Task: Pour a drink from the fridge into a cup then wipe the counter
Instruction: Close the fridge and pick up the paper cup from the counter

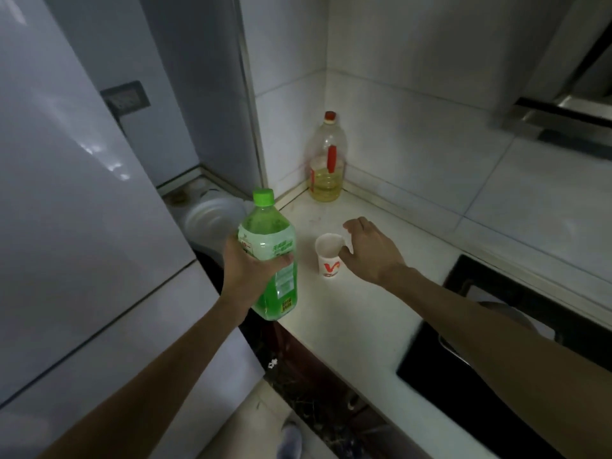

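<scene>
My left hand (246, 271) grips a green drink bottle (273, 246) around its middle. The bottle is upright, its green cap on, held over the left edge of the white counter (351, 323). A white paper cup (329, 255) with a red logo stands on the counter to the right of the bottle and looks empty. My right hand (371, 250) is at the cup's right side, fingers curled with the thumb touching its rim, not clearly closed around it. The white fridge (76, 207) fills the left, its doors closed.
A large oil bottle (328, 160) with a red cap stands in the counter's back corner. A black stove top (496, 326) with a pan lies at the right. A white bucket (215, 220) sits in the gap between fridge and counter. A range hood (563, 117) hangs at upper right.
</scene>
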Tool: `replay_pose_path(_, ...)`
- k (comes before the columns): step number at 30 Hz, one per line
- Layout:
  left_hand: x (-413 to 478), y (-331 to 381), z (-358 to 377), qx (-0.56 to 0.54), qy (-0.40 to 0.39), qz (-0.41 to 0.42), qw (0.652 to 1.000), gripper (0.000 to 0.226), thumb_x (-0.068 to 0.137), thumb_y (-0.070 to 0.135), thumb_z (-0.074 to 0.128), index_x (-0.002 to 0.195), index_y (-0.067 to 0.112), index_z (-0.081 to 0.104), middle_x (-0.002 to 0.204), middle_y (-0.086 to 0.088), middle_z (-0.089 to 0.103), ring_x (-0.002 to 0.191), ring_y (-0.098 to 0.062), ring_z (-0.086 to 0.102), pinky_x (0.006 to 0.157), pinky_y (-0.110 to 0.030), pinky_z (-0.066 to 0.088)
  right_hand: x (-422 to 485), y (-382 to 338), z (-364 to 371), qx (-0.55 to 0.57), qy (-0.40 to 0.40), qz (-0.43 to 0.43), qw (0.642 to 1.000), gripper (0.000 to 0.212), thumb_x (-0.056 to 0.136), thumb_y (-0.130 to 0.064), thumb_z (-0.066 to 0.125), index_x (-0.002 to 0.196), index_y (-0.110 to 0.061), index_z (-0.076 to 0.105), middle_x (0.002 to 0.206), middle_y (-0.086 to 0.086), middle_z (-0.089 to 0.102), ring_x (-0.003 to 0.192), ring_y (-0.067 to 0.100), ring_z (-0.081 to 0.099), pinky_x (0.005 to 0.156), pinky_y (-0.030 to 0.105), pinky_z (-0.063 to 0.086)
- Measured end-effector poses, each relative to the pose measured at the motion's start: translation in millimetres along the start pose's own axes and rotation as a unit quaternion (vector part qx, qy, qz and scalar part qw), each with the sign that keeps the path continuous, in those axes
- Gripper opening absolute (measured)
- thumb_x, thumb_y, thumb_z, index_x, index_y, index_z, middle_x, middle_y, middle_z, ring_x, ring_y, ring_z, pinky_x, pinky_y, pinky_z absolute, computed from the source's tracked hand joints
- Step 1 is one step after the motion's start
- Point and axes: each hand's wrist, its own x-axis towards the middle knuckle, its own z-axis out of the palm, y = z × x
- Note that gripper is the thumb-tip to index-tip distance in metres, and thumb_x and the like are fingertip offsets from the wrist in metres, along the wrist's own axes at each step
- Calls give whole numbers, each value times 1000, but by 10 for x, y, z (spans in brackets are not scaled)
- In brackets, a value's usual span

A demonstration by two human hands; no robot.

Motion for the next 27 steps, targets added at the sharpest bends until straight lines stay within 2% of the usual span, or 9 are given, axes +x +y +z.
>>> replay_pose_path(2, 209, -98, 65, 10, -15, -12, 1000, 97, 40, 38, 93, 125, 24, 51, 114, 3, 66, 102, -14, 67, 88, -40, 58, 100, 53, 110, 7, -12, 35, 999, 53, 92, -30, 55, 139, -9, 42, 135, 9, 48, 121, 25, 49, 97, 39, 46)
replay_pose_path(4, 412, -180, 123, 17, -24, -25, 999, 105, 34, 45, 92, 128, 22, 51, 115, 3, 67, 103, -13, 67, 90, -41, 58, 209, 88, 228, 14, -24, 68, 997, 55, 92, -32, 56, 139, -9, 41, 135, 9, 48, 122, 26, 48, 98, 39, 46)
replay_pose_path(7, 645, -294, 192, 14, -45, -46, 998, 100, 46, 29, 94, 131, 17, 44, 120, -2, 63, 107, -17, 64, 89, -34, 54, 392, 122, 403, 14, -49, 104, 993, 59, 91, -34, 58, 140, -8, 39, 137, 10, 45, 125, 26, 45, 99, 38, 43)
replay_pose_path(11, 952, -508, 266, 34, -69, -42, 996, 90, 59, 17, 94, 129, 21, 37, 126, -1, 54, 113, -16, 58, 82, -20, 45, 605, 157, 702, 28, -87, 152, 984, 71, 86, -38, 66, 142, -7, 35, 139, 11, 41, 127, 28, 42, 101, 40, 43)
replay_pose_path(15, 1134, -667, 309, 42, -89, -54, 994, 95, 55, 21, 94, 131, 21, 37, 129, -2, 51, 116, -17, 57, 97, -33, 49, 786, 202, 990, 33, -113, 183, 976, 90, 77, -44, 75, 145, -8, 27, 140, 12, 35, 128, 31, 39, 102, 44, 41)
replay_pose_path(18, 1266, -779, 360, 39, -104, -62, 992, 98, 48, 30, 93, 128, 26, 37, 129, -2, 50, 117, -18, 56, 100, -38, 50, 936, 246, 1195, 42, -128, 207, 969, 107, 72, -47, 79, 149, -10, 15, 147, 13, 27, 132, 34, 34, 106, 49, 38)
replay_pose_path(20, 1329, -841, 408, 37, -109, -68, 991, 96, 49, 28, 94, 125, 30, 36, 131, -2, 49, 118, -18, 56, 101, -38, 50, 1017, 273, 1306, 49, -131, 223, 965, 114, 70, -48, 81, 151, -11, 9, 149, 13, 21, 135, 35, 30, 108, 52, 35)
replay_pose_path(23, 1389, -886, 465, 37, -109, -78, 990, 102, 39, 40, 90, 125, 32, 35, 131, -1, 49, 118, -17, 56, 101, -38, 50, 1071, 290, 1423, 63, -130, 243, 959, 119, 69, -48, 82, 152, -12, 5, 150, 13, 20, 136, 36, 29, 109, 54, 34)
replay_pose_path(27, 1457, -873, 519, 40, -121, -88, 988, 103, 33, 49, 84, 122, 32, 35, 129, -1, 50, 118, -18, 56, 101, -41, 51, 1058, 253, 1533, 73, -110, 249, 959, 118, 68, -48, 83, 151, -10, 7, 145, 12, 27, 132, 34, 34, 104, 54, 39)
